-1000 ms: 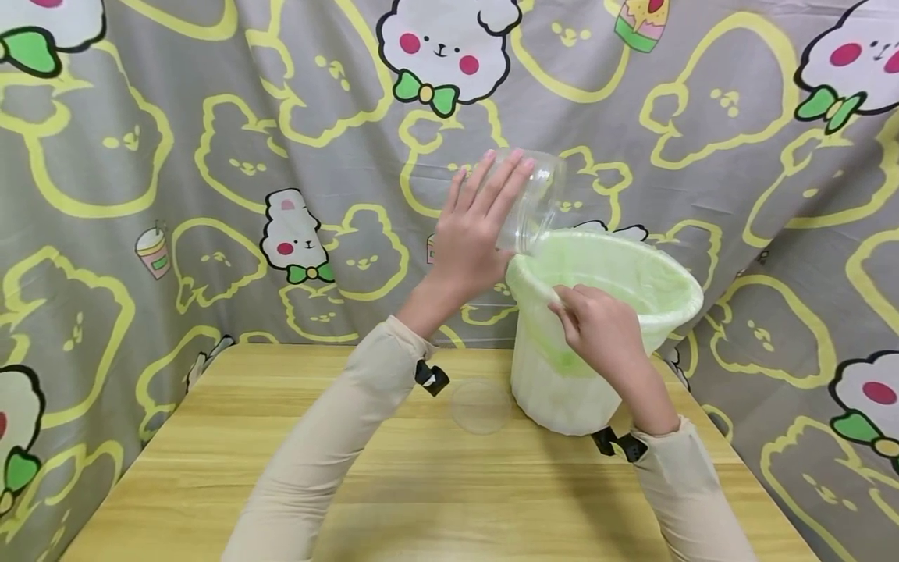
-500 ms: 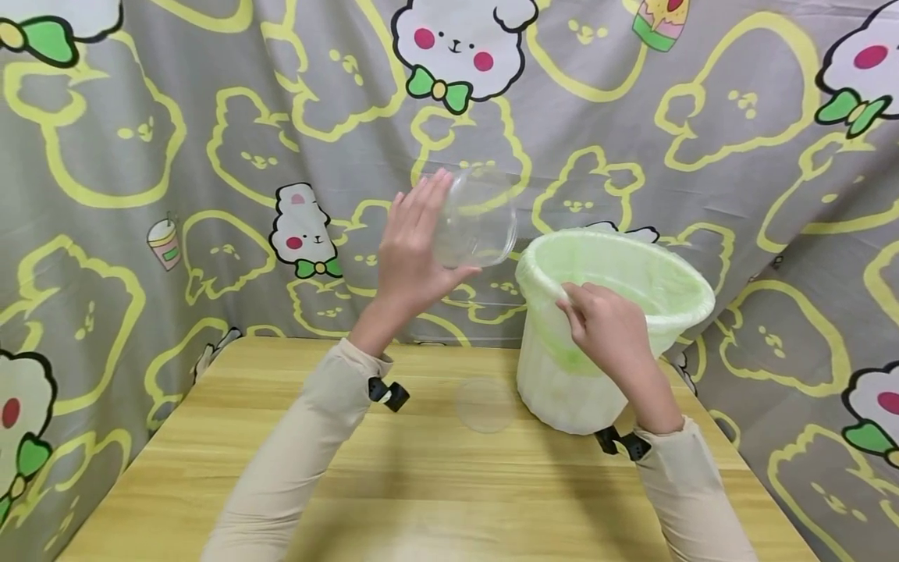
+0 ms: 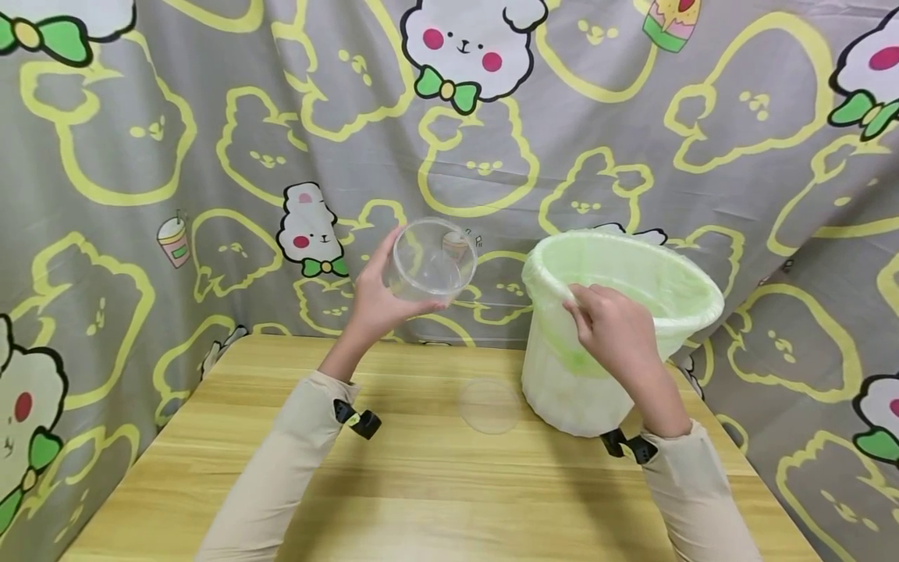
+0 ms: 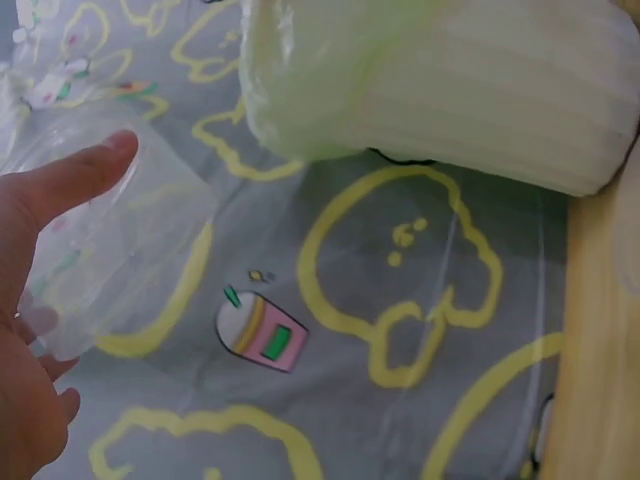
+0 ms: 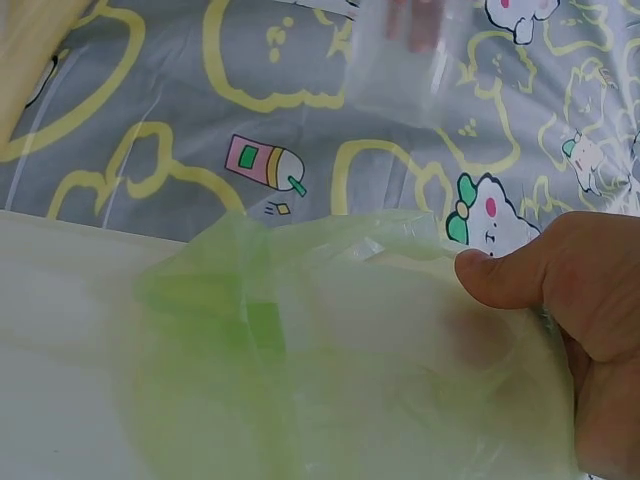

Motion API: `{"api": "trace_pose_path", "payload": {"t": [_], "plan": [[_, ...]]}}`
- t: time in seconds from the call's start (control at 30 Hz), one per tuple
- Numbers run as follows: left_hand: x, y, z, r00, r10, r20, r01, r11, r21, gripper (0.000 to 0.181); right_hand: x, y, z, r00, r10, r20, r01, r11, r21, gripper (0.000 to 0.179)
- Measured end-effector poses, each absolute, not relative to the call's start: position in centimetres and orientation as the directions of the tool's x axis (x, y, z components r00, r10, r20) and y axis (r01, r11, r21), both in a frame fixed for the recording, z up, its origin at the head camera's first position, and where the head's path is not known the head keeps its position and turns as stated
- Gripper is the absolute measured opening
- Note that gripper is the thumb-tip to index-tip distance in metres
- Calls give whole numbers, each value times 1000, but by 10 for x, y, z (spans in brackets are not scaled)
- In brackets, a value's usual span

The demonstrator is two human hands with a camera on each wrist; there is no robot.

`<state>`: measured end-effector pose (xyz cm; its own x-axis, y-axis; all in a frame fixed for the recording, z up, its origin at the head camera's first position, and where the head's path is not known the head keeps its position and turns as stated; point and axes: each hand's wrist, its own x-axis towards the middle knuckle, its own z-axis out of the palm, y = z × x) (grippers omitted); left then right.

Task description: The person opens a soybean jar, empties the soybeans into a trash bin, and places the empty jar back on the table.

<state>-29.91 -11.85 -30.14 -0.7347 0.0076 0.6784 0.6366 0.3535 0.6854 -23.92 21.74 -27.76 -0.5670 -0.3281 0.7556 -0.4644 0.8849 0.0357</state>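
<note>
My left hand (image 3: 382,293) grips a clear plastic tub (image 3: 434,265) in the air above the back of the table, its round mouth facing me. In the left wrist view the thumb lies across the wall of the see-through tub (image 4: 130,220), and nothing shows inside it. My right hand (image 3: 618,324) grips the near rim of a white trash can (image 3: 576,398), thumb outside and fingers over the edge. A pale green bag (image 3: 618,261) lines the can and folds over its rim. The can leans a little towards me.
On the wooden table (image 3: 421,468) a clear round lid (image 3: 489,406) lies flat, left of the trash can's base. A grey curtain with cartoon prints (image 3: 485,164) hangs close behind the table and along both sides.
The left hand has drawn the tub away from the can's rim, to the left and lower, and turned its mouth from the can towards me. The right hand keeps its grip on the rim.
</note>
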Motion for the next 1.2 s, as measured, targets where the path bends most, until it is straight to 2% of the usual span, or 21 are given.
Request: {"api": "trace_pose_path", "payload": {"t": [0.27, 0.53, 1.2], "plan": [[-305, -137, -338, -840, 15, 543, 521, 305, 797, 119, -237, 220, -279, -578, -319, 751, -455, 890, 28, 8], [-309, -149, -371, -907, 46, 418, 413, 295, 862, 117, -238, 221, -280, -591, -310, 745, -448, 894, 17, 6], [-312, -153, -443, -969, 66, 237, 246, 332, 911, 125, -239, 217, -278, -567, -323, 758, -461, 887, 33, 14]]}}
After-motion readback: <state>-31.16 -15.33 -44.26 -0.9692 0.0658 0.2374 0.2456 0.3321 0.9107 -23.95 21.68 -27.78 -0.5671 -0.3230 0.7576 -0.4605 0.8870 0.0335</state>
